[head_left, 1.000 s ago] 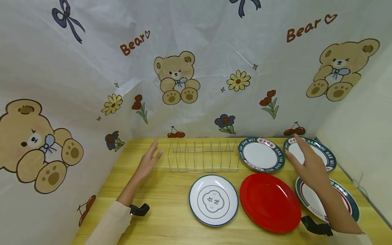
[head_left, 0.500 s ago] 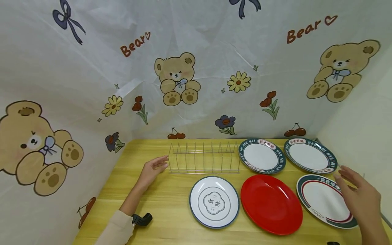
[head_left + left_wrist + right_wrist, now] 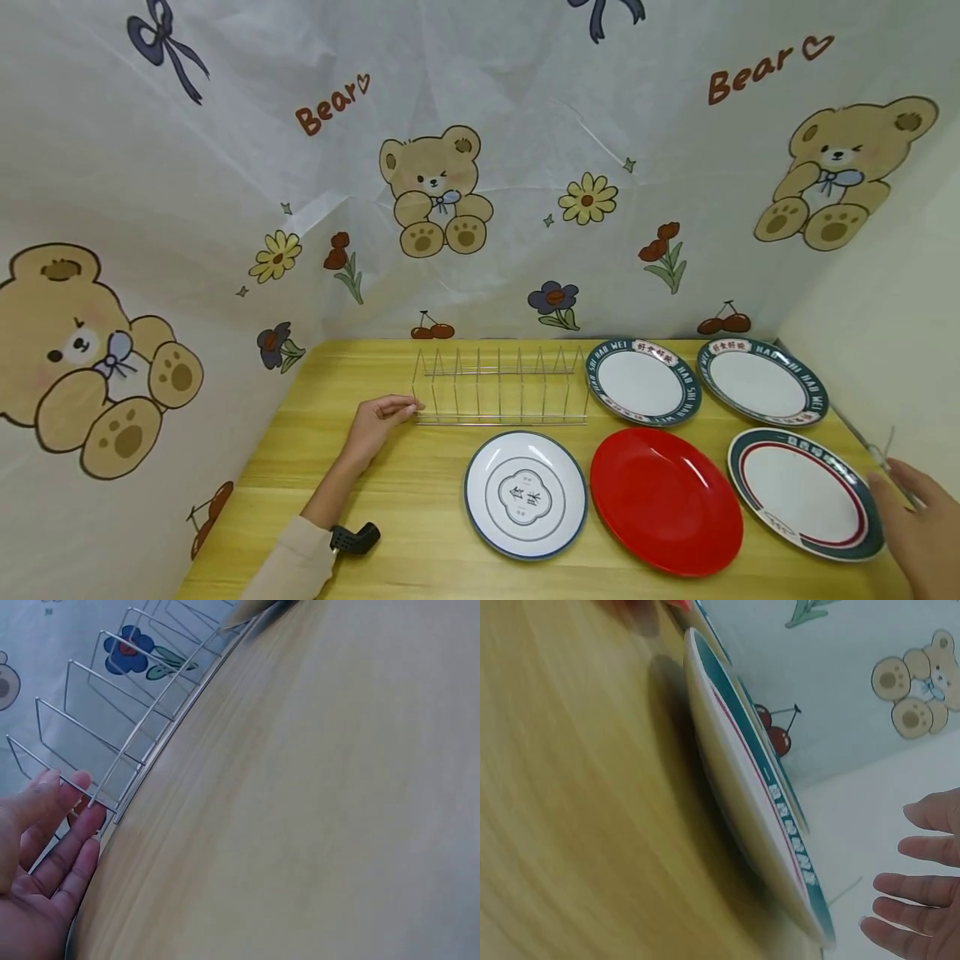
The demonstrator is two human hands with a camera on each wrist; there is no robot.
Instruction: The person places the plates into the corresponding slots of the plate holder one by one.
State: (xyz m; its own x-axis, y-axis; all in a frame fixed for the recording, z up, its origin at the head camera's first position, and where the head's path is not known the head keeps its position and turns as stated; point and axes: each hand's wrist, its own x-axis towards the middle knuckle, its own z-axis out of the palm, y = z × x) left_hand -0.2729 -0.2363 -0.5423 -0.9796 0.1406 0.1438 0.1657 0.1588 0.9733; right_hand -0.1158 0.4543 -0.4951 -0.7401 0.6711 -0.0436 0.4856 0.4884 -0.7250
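Note:
My left hand (image 3: 378, 421) is at the left end of a wire dish rack (image 3: 498, 417). In the left wrist view its thumb and fingers (image 3: 82, 817) pinch the rack's end wires. My right hand (image 3: 918, 517), cut off by the frame's edge, is at the right side of an oval plate (image 3: 802, 492) with a green rim and red line. The right wrist view has its fingers spread straight, apart from that plate, holding nothing. Left of it lie a red plate (image 3: 663, 500) and a white plate (image 3: 525, 533) with a blue edge.
Two green-rimmed plates lie at the back right: one (image 3: 641, 379) beside the rack, another (image 3: 757, 379) farther right. A thin pale cord (image 3: 885, 450) runs by the right wall. Bear-printed cloth (image 3: 510, 250) stands behind the wooden table (image 3: 420, 517).
My left hand has come down and right to the rack's end, its fingers now closed on it. My right hand has moved from over the back right plate toward the right edge. The plates stay put.

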